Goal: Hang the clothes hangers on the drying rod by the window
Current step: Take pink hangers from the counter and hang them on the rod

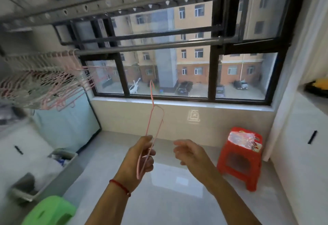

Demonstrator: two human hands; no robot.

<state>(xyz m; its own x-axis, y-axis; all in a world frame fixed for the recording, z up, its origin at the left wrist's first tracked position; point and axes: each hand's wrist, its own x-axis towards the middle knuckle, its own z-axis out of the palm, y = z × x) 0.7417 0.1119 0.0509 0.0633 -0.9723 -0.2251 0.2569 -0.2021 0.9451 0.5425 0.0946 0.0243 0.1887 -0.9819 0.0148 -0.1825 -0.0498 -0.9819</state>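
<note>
My left hand (140,157) grips a thin pink wire hanger (152,118) by its lower end, with the hook pointing up toward the window. My right hand (188,152) hovers just to the right of it, fingers loosely curled, holding nothing. The grey drying rod (159,46) runs across the window above both hands. Several pink and white hangers (46,77) hang bunched on the rod's left end. A pile of more hangers (243,138) lies on the red stool.
A red plastic stool (239,164) stands on the floor at right, a green stool (51,210) at the lower left. A grey bin (44,175) sits by the white cabinet at left. A perforated overhead rack (110,3) hangs above the rod. A white cabinet (301,145) lines the right wall.
</note>
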